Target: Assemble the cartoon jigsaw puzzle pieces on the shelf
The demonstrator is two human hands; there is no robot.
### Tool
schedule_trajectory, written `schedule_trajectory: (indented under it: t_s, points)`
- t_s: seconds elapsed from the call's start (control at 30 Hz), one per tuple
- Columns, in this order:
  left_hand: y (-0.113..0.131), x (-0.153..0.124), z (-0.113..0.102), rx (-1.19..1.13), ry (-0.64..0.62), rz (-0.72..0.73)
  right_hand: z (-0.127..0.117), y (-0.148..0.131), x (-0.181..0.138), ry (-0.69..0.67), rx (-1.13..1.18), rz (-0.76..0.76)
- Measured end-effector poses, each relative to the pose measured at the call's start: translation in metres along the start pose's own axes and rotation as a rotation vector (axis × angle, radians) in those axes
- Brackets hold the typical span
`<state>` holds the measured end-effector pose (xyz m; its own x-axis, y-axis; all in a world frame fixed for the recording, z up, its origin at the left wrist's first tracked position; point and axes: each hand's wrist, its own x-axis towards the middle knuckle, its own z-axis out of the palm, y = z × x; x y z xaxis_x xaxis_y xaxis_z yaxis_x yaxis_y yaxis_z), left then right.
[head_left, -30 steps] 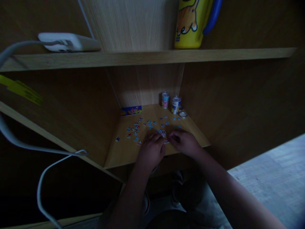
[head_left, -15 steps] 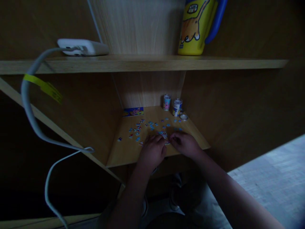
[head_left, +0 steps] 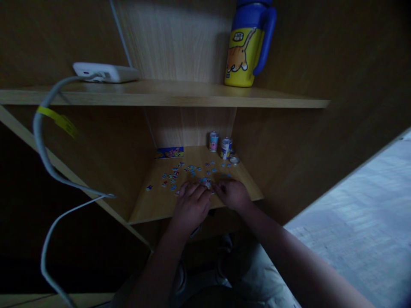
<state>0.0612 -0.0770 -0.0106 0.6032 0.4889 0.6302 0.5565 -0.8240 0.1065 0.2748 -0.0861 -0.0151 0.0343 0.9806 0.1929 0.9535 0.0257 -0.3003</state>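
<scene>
A small patch of joined jigsaw pieces (head_left: 206,182) lies near the front of the lower shelf, between my hands. My left hand (head_left: 193,202) is bent over its near left side, fingers together and curled down onto it. From the right, my right hand (head_left: 232,193) meets the patch's edge with thumb and fingers pinched. Its fingertips are dark, and what exactly lies between them is too small to make out. Loose jigsaw pieces (head_left: 175,175) are scattered behind and to the left, with several more pieces (head_left: 213,170) behind the patch. My hands cover part of the patch.
At the back right stand two small printed cans (head_left: 213,142) (head_left: 226,149), beside a round metal lid (head_left: 234,160). A colourful picture card (head_left: 169,152) lies back left. The upper shelf (head_left: 167,99) holds a white power bank (head_left: 107,72) with a hanging cable (head_left: 40,141), and a yellow-blue mug (head_left: 240,55).
The whole view has shifted, so the shelf contents sit further left and slightly lower. Both hands stay at the joined pieces, with little change in their grip.
</scene>
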Motion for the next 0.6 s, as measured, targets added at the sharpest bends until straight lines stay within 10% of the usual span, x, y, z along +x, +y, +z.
schedule_trajectory:
  t_s: [0.23, 0.37, 0.6]
  points:
    - [0.079, -0.019, -0.07, -0.116, 0.162, 0.251, -0.009, -0.013, -0.004, -0.05, -0.15, 0.066]
    - [0.088, -0.066, -0.075, -0.098, 0.129, 0.096, -0.013, -0.015, -0.003, -0.073, -0.167, 0.04]
    - [0.035, -0.206, -0.034, 0.052, -0.522, -0.544, -0.01, -0.014, -0.002, -0.078, -0.169, 0.023]
